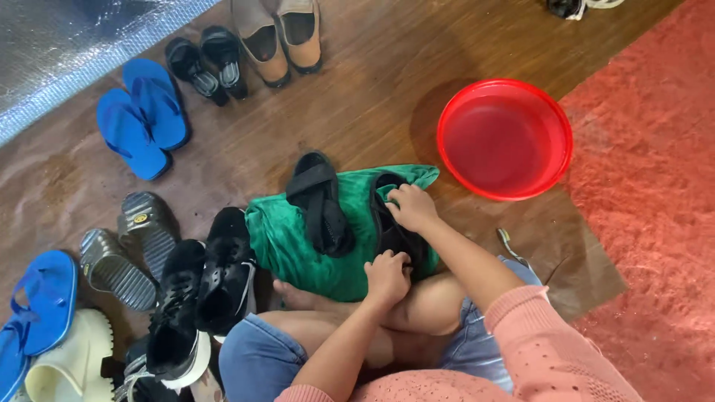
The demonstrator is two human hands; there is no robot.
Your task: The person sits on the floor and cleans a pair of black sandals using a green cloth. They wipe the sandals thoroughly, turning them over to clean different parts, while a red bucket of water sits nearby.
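Bottom centre: bent bare knees, denim shorts and pink knit sleeves are seen at the frame's lower edge; the person is seated on the floor.

Left hand (386, 274), lower centre: fingers are curled shut on the near end of a black sandal (395, 231). Right hand (411, 207), just above it: fingers are closed on the far end of the same sandal. The sandal is held between both hands, resting on a green towel (287, 238) spread on the floor at frame centre.

A second black sandal (320, 205) is laid on the towel just left of the held one, not touched by either hand, with its strap end overhanging the towel's upper edge.

Lower left: a pair of black sneakers (201, 290) is placed beside the towel's left edge, touching the person's knee area. Further left, two dark ridged slides (130, 249) are seen sole-up, then a blue flip-flop (41, 301) and a cream clog (71, 365) at the bottom-left corner.

Right of centre, above the right hand: a red basin (505, 138) is set on the wooden floor (372, 89), well apart from the towel; the contents cannot be told. A red rug (655, 208) fills the right side.

Upper left: a pair of blue flip-flops (141, 115), small black sandals (207, 63) and tan slip-ons (277, 33) are lined up along the top. A silver foil mat (67, 41) covers the top-left corner.
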